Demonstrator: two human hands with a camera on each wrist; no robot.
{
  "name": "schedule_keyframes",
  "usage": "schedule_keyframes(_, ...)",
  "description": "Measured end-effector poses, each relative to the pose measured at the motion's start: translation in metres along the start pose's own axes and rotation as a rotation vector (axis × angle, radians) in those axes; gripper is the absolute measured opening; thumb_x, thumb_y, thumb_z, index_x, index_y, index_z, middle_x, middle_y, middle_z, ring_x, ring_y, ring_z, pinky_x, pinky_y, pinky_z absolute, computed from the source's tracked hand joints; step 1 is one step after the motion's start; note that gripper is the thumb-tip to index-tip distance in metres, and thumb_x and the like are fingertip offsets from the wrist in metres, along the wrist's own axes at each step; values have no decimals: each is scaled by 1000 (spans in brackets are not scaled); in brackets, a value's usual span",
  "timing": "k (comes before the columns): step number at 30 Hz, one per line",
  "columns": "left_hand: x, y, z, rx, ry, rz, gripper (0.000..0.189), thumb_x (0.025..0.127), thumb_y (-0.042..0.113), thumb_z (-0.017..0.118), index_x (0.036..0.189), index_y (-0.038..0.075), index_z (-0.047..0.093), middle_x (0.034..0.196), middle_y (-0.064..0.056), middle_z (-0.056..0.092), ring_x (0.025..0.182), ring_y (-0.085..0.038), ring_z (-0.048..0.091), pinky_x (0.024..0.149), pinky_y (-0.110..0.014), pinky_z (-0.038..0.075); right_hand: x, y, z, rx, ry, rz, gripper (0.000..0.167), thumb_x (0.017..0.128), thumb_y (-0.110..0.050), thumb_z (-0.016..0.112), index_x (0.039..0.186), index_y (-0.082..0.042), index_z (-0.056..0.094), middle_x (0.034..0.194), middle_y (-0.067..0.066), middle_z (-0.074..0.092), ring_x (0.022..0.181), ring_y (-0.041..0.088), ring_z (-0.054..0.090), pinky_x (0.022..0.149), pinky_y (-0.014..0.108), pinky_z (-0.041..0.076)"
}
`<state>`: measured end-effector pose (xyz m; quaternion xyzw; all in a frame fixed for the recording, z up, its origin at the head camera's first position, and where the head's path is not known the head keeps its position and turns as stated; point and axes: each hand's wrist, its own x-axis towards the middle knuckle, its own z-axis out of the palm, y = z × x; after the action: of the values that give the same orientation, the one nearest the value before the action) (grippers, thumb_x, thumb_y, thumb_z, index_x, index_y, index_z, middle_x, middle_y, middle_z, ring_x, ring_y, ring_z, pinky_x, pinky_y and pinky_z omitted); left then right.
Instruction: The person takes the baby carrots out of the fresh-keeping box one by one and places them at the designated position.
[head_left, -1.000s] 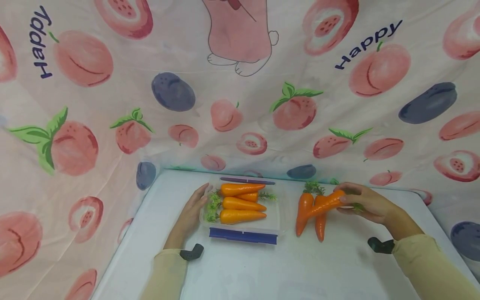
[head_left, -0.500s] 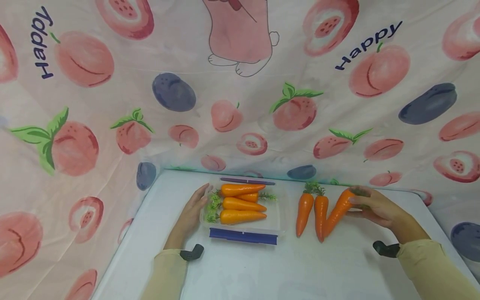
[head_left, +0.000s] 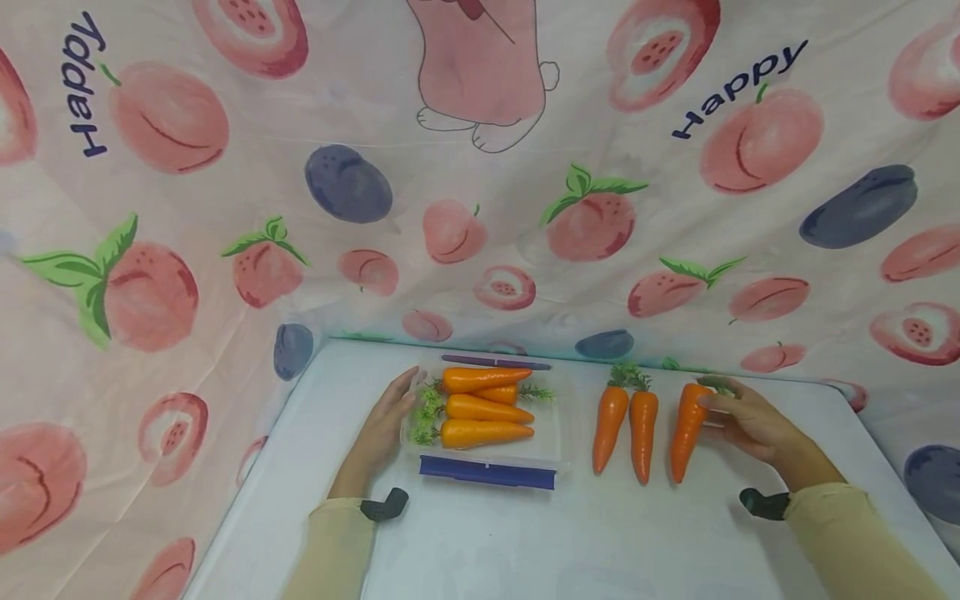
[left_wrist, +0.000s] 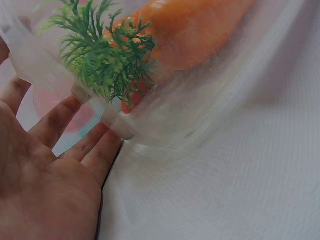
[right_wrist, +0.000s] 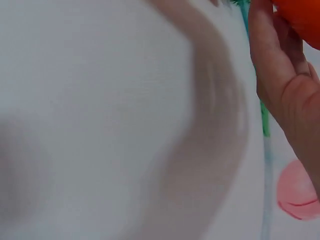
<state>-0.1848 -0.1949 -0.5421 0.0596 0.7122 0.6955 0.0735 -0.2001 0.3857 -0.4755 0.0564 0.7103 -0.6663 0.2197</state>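
Observation:
My right hand (head_left: 750, 421) grips an orange carrot (head_left: 686, 437) near its thick, leafy end, the tip pointing toward me. In the right wrist view that carrot (right_wrist: 302, 20) shows at the top right corner, against the fingers. Two more carrots (head_left: 609, 429) (head_left: 642, 437) lie side by side on the table just left of it, leaves at the far end. My left hand (head_left: 382, 421) rests along the left side of a clear plastic box (head_left: 547, 437), and in the left wrist view its fingers (left_wrist: 60, 120) are extended against the wall. Several carrots (head_left: 487, 432) lie inside the box.
The box has blue-purple clip flaps (head_left: 487, 472) folded out at its near and far sides. All stands on a white table (head_left: 562, 542). Behind it hangs a peach-printed cloth (head_left: 480, 208), close to the table's far edge.
My right hand has shifted slightly right and swung its carrot from lying across the two table carrots to pointing toward me, apart from them. The left hand and box stay put.

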Motion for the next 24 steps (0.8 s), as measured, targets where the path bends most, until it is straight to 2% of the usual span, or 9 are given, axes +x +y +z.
schedule_keyframes(2,0,0,0,1,2,2,53,110,30,43,161,23,30,172,-4,19,160,-30,9,129,-58,7,4,3,1,-21,21,28,91,104,-24,58,160,1,-9,117,-13,55,103,6,63,92,30,61)
schedule_keyframes(4,0,0,0,9,5,5,53,110,30,43,161,24,30,172,-4,20,160,-30,9,129,-58,6,8,7,1,-31,31,60,93,104,-26,59,160,2,-10,120,-11,54,105,6,61,94,32,60)
schedule_keyframes(9,0,-2,-1,24,12,13,53,109,32,44,160,26,33,171,-3,21,160,-30,10,129,-59,6,14,15,5,-37,35,113,90,104,-29,60,160,4,-2,126,-5,51,108,9,59,99,36,59)
schedule_keyframes(16,0,-3,-1,-4,0,20,52,109,33,45,159,28,34,171,-3,22,160,-30,8,129,-59,5,17,19,14,-5,65,137,91,102,-30,64,162,1,2,117,-7,59,105,10,63,97,38,60)
schedule_keyframes(24,0,-1,-1,14,7,19,53,109,32,44,160,25,32,171,-5,21,160,-31,9,129,-59,6,18,17,22,-65,99,159,94,98,-39,68,162,1,11,115,-8,62,102,8,65,96,35,60)
